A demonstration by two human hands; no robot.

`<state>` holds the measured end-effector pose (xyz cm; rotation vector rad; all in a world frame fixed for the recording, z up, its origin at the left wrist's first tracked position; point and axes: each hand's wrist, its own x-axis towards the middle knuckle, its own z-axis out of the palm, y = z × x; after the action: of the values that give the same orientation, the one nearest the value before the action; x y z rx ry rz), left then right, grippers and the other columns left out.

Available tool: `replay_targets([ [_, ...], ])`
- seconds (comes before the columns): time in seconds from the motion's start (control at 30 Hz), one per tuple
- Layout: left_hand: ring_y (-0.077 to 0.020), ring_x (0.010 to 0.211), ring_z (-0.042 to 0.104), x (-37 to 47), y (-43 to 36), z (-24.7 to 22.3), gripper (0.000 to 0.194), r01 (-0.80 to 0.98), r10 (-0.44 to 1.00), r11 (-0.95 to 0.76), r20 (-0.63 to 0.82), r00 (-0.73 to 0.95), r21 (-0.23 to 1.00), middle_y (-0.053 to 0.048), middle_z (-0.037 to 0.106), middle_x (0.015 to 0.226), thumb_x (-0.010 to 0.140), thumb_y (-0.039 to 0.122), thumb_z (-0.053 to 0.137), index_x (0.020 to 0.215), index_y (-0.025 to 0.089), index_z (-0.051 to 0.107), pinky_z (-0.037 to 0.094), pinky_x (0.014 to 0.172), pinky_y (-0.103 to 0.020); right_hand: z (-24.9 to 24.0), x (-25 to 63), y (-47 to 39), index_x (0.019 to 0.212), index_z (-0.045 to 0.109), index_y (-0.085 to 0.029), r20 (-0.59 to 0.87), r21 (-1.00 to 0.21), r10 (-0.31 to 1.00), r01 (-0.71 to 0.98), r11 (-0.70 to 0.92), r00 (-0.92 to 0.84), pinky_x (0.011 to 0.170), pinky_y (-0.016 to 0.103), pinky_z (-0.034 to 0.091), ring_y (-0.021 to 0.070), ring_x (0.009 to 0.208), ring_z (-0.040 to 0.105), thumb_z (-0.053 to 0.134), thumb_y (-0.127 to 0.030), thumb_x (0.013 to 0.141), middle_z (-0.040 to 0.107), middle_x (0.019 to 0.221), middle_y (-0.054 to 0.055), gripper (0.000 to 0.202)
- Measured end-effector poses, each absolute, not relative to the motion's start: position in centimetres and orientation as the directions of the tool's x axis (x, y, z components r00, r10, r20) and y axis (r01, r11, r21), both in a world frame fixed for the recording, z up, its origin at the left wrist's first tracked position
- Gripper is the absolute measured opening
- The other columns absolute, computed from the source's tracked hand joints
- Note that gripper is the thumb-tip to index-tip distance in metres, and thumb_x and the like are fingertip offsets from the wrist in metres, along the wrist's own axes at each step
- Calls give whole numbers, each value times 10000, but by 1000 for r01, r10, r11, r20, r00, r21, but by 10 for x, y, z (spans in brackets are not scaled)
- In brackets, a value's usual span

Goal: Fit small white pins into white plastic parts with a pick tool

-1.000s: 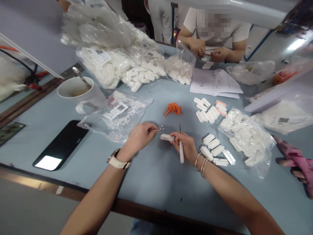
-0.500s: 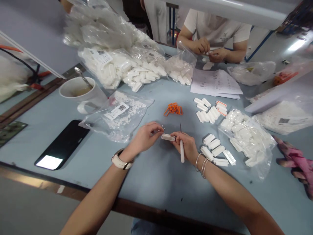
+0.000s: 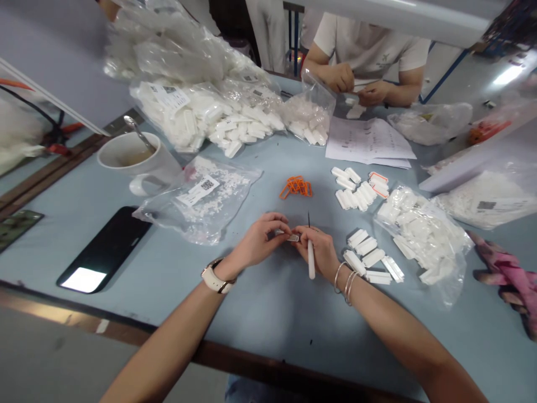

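Note:
Between my two hands is a small white connector housing point(image 3: 293, 238), mostly covered by my fingers. My right hand point(image 3: 318, 249) grips its right end and also holds a thin tool with a white handle point(image 3: 311, 260) and a dark, needle-like tip pointing away from me. My left hand point(image 3: 268, 238) is closed over the left end of the housing, thumb and fingertips pressed on it. Beyond my hands lies a heap of orange rectangular rings point(image 3: 296, 187). White housings point(image 3: 364, 249) lie to the right of my right hand, with more white housings point(image 3: 356, 196) behind them, one edged in orange.
A clear bag of tiny white parts point(image 3: 203, 198), a mug point(image 3: 157, 168) with a spoon and a phone point(image 3: 104, 249) lie left. Bags of white housings point(image 3: 423, 240) stand right and a pile point(image 3: 201, 117) at the back. A co-worker point(image 3: 369, 61) sits opposite, behind printed sheets point(image 3: 367, 140).
My left hand has moved right, onto the connector housing, and now covers its left part. My right hand still holds the housing and the tool in about the same place.

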<state>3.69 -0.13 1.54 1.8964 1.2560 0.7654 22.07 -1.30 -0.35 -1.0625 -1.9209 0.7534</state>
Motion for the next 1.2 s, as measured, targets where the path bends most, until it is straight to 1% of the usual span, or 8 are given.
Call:
replay_targets([
  [0.1,-189,907,579,37,-1,14,152,512,933,-278,101,346,813,-82,598,1036,841,253,556,813,192,693,475,729,-298,-4,220,-13,609,478,-216,366,-785,871,395,478,-327,699,243,491,148,754,648,526,-130,778,705,844,24,195],
  [0.37,-202,962,573,38,-3,14,135,566,918,-377,214,335,733,-71,602,1018,845,201,542,817,195,674,479,867,-356,-6,221,-13,627,488,-213,358,-778,875,414,473,-327,703,245,493,152,770,654,534,-135,774,714,864,32,173],
  [0.6,-200,940,563,41,-5,11,128,583,889,-454,305,341,674,-73,604,1003,859,183,528,801,183,643,484,836,-353,-4,220,-13,608,431,-221,372,-774,870,410,483,-322,689,241,500,150,764,654,518,-129,786,707,839,24,219],
  [0.73,-183,875,574,42,-6,13,95,574,908,-407,247,338,711,-38,627,885,847,167,540,865,194,629,482,789,-326,-9,221,-13,620,448,-216,368,-774,870,411,482,-328,709,248,498,155,783,645,532,-129,791,703,855,28,209],
  [0.83,-164,792,572,43,-7,15,126,578,931,-340,177,319,742,-12,616,802,822,155,555,906,204,635,474,703,-282,-13,221,-13,617,452,-213,374,-778,866,397,487,-331,681,242,493,151,761,632,530,-139,804,675,791,18,216],
  [1.0,-157,759,563,46,-8,18,138,586,930,-344,179,322,733,-4,609,742,779,109,545,823,197,641,459,693,-269,-15,221,-13,613,477,-208,371,-771,857,396,499,-357,700,259,499,158,777,640,528,-126,798,676,799,23,209],
  [1.1,-172,815,581,41,-5,20,111,577,923,-369,212,321,729,-13,649,767,818,178,544,838,199,651,460,725,-278,-15,221,-13,624,499,-211,366,-775,866,403,486,-340,720,264,502,156,787,644,540,-126,792,694,858,30,192],
  [1.2,-163,762,600,27,1,25,171,630,967,-254,172,191,734,-29,684,846,869,280,511,855,197,660,453,644,-262,-15,221,-12,642,510,-211,367,-779,870,403,480,-329,727,263,504,147,761,640,561,-150,799,699,884,31,176],
])
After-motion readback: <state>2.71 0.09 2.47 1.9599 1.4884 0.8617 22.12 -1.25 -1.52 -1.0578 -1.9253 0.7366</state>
